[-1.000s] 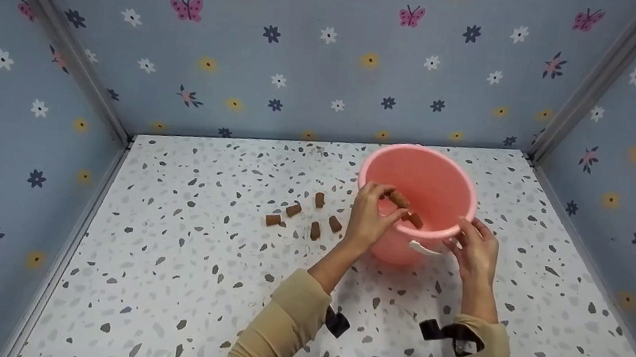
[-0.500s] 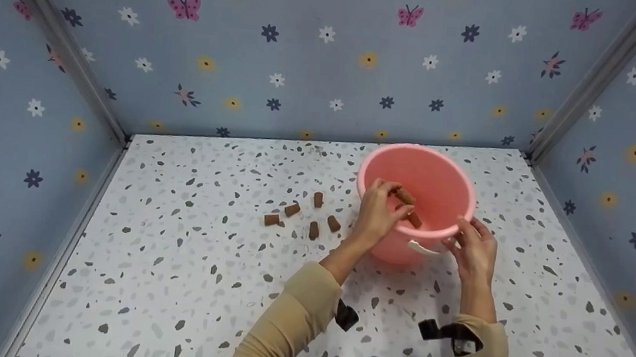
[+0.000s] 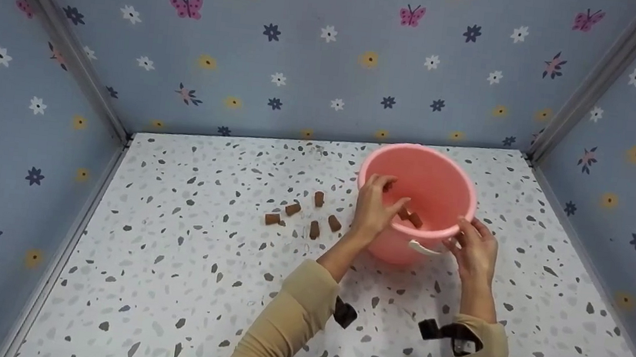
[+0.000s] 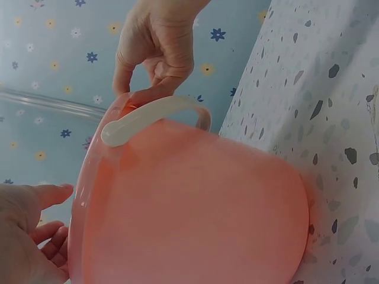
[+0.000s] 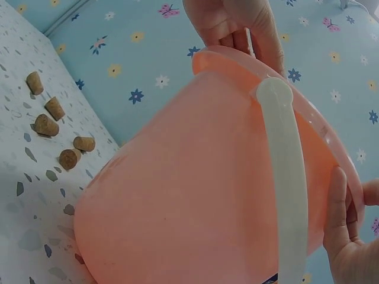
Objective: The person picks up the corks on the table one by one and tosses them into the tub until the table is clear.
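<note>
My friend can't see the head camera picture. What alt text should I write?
A person's left hand reaches into a pink bucket where two corks show, while the right hand has a grip on the rim. Five more corks lie left of it on a speckled white surface, with flowery blue walls around.

The bucket (image 3: 436, 182) is plain pink, with an off-white handle (image 3: 423, 248) at its six o'clock. The corks (image 3: 315, 229) at nine o'clock from it are mottled brown. The tabletop (image 3: 193, 301) is white, flecked terrazzo-style with grey and black. The blue walls (image 3: 305, 17) carry white, yellow and navy flowers and pink, dark-spotted butterflies (image 3: 186, 5). Both sleeves (image 3: 279, 322) are tan.
</note>
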Action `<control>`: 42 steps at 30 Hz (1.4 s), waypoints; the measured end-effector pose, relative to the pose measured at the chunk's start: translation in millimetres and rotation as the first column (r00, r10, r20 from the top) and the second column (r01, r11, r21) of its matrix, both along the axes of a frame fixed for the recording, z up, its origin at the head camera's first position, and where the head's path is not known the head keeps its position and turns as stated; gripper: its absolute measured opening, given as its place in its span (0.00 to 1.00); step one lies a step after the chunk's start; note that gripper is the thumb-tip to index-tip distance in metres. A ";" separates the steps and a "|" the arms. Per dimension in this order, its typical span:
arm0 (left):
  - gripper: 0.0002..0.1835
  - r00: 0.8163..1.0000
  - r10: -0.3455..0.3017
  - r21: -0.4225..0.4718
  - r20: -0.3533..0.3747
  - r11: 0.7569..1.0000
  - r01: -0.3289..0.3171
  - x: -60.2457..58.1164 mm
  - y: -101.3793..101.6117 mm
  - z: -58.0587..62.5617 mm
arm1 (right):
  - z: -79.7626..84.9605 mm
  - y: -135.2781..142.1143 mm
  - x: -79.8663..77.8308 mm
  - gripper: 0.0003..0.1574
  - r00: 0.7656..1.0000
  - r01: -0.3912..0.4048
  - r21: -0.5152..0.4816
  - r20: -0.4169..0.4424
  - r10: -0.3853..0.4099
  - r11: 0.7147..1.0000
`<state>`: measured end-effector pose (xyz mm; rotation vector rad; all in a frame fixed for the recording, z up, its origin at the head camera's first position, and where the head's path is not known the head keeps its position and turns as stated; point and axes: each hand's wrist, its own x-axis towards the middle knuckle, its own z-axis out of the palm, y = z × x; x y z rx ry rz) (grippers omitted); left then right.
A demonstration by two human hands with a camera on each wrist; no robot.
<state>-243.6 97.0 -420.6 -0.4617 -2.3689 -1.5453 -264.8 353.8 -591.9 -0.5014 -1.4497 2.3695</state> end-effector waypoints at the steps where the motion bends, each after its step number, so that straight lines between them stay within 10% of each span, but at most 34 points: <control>1: 0.20 1.000 0.000 0.005 -0.010 1.000 0.000 -0.1 -1.0 0.6 | 1.4 0.3 1.0 0.36 1.000 -0.008 -0.007 0.003 0.008 1.000; 5: 0.19 0.999 0.008 0.010 -0.053 1.000 -0.007 -1.5 -6.0 2.6 | 16.7 -4.8 12.2 0.32 0.999 -0.042 -0.054 -0.004 0.042 0.998; 20: 0.17 0.991 0.098 0.031 -0.090 0.995 -0.095 -12.4 -43.1 1.5 | -12.0 3.1 -3.0 0.34 0.998 0.034 -0.006 -0.050 -0.034 0.999; 21: 0.17 0.991 0.107 0.029 -0.084 0.994 -0.105 -13.3 -46.5 0.6 | 8.6 -6.6 7.3 0.31 0.998 0.006 -0.048 -0.055 -0.008 0.999; 42: 0.14 0.975 0.220 0.015 -0.034 0.975 -0.220 -26.9 -101.6 -41.7 | -6.8 0.7 -4.2 0.35 0.999 0.026 -0.018 -0.029 -0.026 1.000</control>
